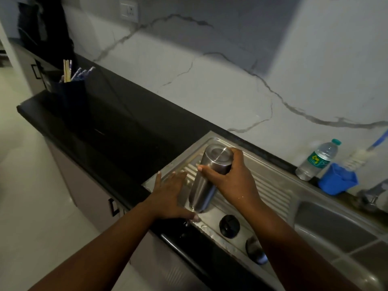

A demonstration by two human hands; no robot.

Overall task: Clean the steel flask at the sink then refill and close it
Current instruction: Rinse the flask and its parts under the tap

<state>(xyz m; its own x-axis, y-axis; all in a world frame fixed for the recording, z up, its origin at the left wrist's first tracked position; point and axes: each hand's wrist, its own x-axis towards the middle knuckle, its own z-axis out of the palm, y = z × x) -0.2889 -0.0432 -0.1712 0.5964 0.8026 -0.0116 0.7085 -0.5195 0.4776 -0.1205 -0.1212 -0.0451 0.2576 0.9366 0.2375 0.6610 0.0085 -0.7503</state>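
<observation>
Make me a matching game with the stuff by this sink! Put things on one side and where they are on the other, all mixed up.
Things:
1. steel flask
2. black lid
3. plastic water bottle
4. bottle brush

Places:
A. standing in the blue cup
B. lying flat on the drainboard
C. upside down, held by the right hand
D. standing on the counter by the wall

Pairs: 1-C, 2-B, 3-D, 4-A

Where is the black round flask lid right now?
In the head view, the black round flask lid lies on the ribbed steel drainboard, near its front edge, just right of the upturned steel flask's mouth.
</observation>
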